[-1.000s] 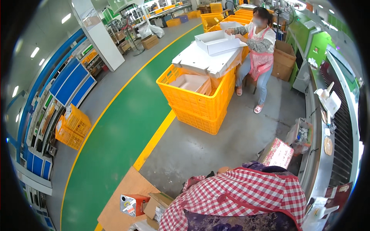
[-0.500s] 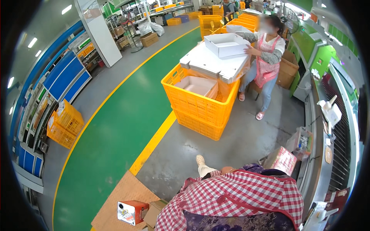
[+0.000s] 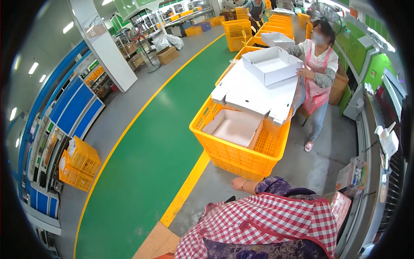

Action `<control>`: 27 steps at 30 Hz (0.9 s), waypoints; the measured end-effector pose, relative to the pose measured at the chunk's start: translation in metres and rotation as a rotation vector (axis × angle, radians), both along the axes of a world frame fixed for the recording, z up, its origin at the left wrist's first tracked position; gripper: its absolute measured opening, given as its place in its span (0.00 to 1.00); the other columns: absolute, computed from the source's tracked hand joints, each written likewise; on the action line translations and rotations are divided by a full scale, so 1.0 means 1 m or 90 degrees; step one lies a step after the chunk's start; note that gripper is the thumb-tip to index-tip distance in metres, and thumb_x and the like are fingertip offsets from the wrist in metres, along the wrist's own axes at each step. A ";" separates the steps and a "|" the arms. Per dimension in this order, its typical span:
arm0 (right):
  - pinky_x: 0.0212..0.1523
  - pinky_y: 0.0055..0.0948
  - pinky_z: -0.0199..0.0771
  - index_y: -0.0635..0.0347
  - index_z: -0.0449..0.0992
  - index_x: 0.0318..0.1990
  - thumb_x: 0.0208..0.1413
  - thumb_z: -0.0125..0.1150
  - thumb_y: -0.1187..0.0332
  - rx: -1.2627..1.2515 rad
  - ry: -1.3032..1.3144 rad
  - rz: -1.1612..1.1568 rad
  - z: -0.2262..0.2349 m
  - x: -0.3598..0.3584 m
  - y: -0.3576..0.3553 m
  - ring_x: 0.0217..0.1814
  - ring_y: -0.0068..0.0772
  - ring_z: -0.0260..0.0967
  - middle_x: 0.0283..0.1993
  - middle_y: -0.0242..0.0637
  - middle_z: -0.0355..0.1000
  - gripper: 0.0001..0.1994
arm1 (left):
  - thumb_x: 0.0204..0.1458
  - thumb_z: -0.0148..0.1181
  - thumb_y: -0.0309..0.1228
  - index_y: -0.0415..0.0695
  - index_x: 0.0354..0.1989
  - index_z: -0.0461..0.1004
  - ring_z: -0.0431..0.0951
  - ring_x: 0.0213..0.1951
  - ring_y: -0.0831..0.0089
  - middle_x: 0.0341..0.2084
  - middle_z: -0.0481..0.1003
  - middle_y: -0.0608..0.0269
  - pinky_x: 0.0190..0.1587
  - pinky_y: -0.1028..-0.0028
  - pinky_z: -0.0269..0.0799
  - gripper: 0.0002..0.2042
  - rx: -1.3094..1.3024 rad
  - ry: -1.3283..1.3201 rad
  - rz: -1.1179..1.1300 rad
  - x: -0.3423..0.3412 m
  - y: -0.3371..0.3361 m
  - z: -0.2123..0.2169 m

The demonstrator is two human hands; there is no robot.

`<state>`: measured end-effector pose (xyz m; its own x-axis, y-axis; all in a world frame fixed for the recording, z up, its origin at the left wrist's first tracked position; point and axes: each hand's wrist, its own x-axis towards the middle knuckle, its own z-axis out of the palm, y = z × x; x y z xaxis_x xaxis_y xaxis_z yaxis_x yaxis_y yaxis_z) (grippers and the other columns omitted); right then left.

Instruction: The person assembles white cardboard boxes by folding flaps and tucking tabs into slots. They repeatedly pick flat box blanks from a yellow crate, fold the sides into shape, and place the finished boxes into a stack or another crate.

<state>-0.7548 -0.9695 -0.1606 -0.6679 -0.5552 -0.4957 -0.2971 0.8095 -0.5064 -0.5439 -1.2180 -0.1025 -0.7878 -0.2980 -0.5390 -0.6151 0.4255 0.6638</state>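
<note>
My right hand [image 3: 238, 184], with a bracelet at the wrist and a purple patterned sleeve, reaches out past my red-and-white checked apron [image 3: 267, 216]. It is just in front of the yellow plastic crate [image 3: 241, 162], above the grey floor. Its fingers are too small and curled from view to tell whether they hold anything. My left hand is out of the picture. Inside the crate lies an open white cardboard tray [image 3: 233, 127]. Flat white cardboard sheets [image 3: 254, 97] lie across the crate's far part, with a folded white box [image 3: 272, 69] on top.
Across the crates a masked co-worker [image 3: 319, 73] in a pink apron touches the white box. More yellow crates [image 3: 271, 28] stretch behind. A green walkway [image 3: 151, 142] with yellow lines runs on the left. Machinery [image 3: 388, 172] and a clear bin [image 3: 353, 175] stand at right.
My view has shifted, so the crate appears nearer and further right. My right hand has extended forward toward the crate. My shoe and the orange-and-white box at lower left have left the view.
</note>
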 end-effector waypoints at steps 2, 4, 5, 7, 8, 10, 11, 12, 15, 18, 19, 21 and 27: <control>0.40 0.40 0.72 0.54 0.78 0.37 0.48 0.50 0.60 -0.038 0.015 -0.058 -0.010 -0.035 -0.002 0.37 0.45 0.73 0.33 0.41 0.76 0.14 | 0.54 0.47 0.38 0.43 0.40 0.72 0.77 0.35 0.63 0.34 0.74 0.56 0.35 0.66 0.71 0.13 -0.017 -0.004 -0.022 -0.036 -0.019 -0.001; 0.39 0.37 0.72 0.55 0.78 0.37 0.48 0.51 0.59 -0.088 0.007 -0.089 -0.007 -0.044 -0.006 0.36 0.41 0.73 0.32 0.40 0.76 0.14 | 0.54 0.47 0.38 0.43 0.39 0.72 0.77 0.35 0.64 0.34 0.74 0.56 0.34 0.66 0.72 0.13 -0.032 -0.021 -0.032 -0.056 -0.042 -0.009; 0.38 0.36 0.72 0.55 0.78 0.37 0.48 0.51 0.59 -0.115 0.002 -0.108 -0.005 -0.047 -0.009 0.35 0.40 0.73 0.31 0.39 0.76 0.14 | 0.54 0.47 0.38 0.43 0.39 0.72 0.77 0.35 0.64 0.33 0.74 0.56 0.34 0.66 0.72 0.13 -0.041 -0.028 -0.039 -0.068 -0.054 -0.013; 0.37 0.34 0.72 0.55 0.78 0.37 0.48 0.51 0.58 -0.138 -0.070 -0.159 -0.021 -0.054 -0.005 0.33 0.37 0.73 0.30 0.39 0.76 0.15 | 0.54 0.47 0.38 0.43 0.39 0.72 0.77 0.34 0.64 0.33 0.75 0.57 0.33 0.66 0.72 0.13 -0.057 -0.051 -0.069 -0.093 -0.080 -0.023; 0.36 0.33 0.72 0.55 0.78 0.37 0.48 0.52 0.57 -0.150 -0.107 -0.188 -0.029 -0.060 0.001 0.33 0.35 0.73 0.30 0.38 0.76 0.15 | 0.54 0.47 0.38 0.43 0.39 0.72 0.77 0.34 0.64 0.33 0.75 0.57 0.33 0.66 0.72 0.13 -0.065 -0.062 -0.088 -0.109 -0.095 -0.030; 0.35 0.31 0.72 0.57 0.78 0.36 0.50 0.51 0.57 -0.196 -0.118 -0.222 -0.023 -0.066 0.007 0.32 0.33 0.73 0.29 0.37 0.76 0.15 | 0.54 0.47 0.38 0.43 0.38 0.73 0.78 0.34 0.65 0.32 0.75 0.57 0.32 0.66 0.72 0.13 -0.086 -0.090 -0.125 -0.130 -0.129 -0.049; 0.34 0.30 0.72 0.57 0.78 0.36 0.51 0.51 0.57 -0.222 -0.122 -0.241 -0.018 -0.072 0.007 0.32 0.31 0.73 0.29 0.36 0.76 0.15 | 0.54 0.48 0.37 0.43 0.38 0.73 0.78 0.33 0.65 0.32 0.75 0.57 0.32 0.66 0.72 0.12 -0.094 -0.103 -0.142 -0.141 -0.147 -0.058; 0.32 0.29 0.73 0.58 0.78 0.35 0.51 0.52 0.57 -0.243 -0.149 -0.339 -0.017 -0.079 0.007 0.31 0.30 0.73 0.28 0.35 0.75 0.15 | 0.54 0.48 0.37 0.43 0.38 0.73 0.78 0.33 0.65 0.32 0.75 0.57 0.32 0.66 0.72 0.12 -0.103 -0.116 -0.167 -0.154 -0.166 -0.069; 0.27 0.26 0.73 0.60 0.77 0.32 0.53 0.53 0.60 -0.310 -0.178 -0.605 -0.019 -0.097 0.002 0.28 0.26 0.73 0.27 0.34 0.75 0.13 | 0.54 0.48 0.37 0.43 0.37 0.73 0.78 0.33 0.66 0.31 0.75 0.58 0.31 0.66 0.73 0.12 -0.138 -0.132 -0.267 -0.200 -0.233 -0.094; 0.24 0.24 0.72 0.62 0.77 0.31 0.54 0.54 0.62 -0.377 -0.118 -0.770 -0.006 -0.118 -0.037 0.26 0.26 0.73 0.27 0.35 0.74 0.12 | 0.54 0.48 0.37 0.42 0.37 0.73 0.79 0.32 0.66 0.31 0.75 0.58 0.30 0.66 0.73 0.12 -0.162 -0.121 -0.360 -0.250 -0.303 -0.101; 0.24 0.24 0.72 0.62 0.77 0.31 0.54 0.54 0.62 -0.393 -0.099 -0.820 -0.001 -0.119 -0.052 0.25 0.26 0.73 0.27 0.36 0.74 0.12 | 0.54 0.48 0.36 0.42 0.36 0.73 0.79 0.32 0.66 0.31 0.75 0.58 0.30 0.66 0.73 0.12 -0.171 -0.111 -0.394 -0.267 -0.326 -0.102; 0.25 0.23 0.73 0.62 0.77 0.30 0.53 0.53 0.62 -0.377 -0.073 -0.807 0.009 -0.134 -0.085 0.23 0.25 0.72 0.25 0.35 0.74 0.12 | 0.53 0.48 0.36 0.42 0.36 0.73 0.79 0.31 0.67 0.30 0.75 0.58 0.29 0.66 0.73 0.12 -0.177 -0.084 -0.456 -0.315 -0.358 -0.101; 0.26 0.23 0.73 0.63 0.76 0.35 0.54 0.53 0.62 -0.452 -0.003 -0.836 0.026 -0.183 -0.159 0.25 0.24 0.72 0.27 0.35 0.74 0.13 | 0.53 0.49 0.36 0.42 0.35 0.74 0.79 0.30 0.68 0.29 0.76 0.59 0.27 0.66 0.74 0.11 -0.159 -0.017 -0.573 -0.433 -0.396 -0.114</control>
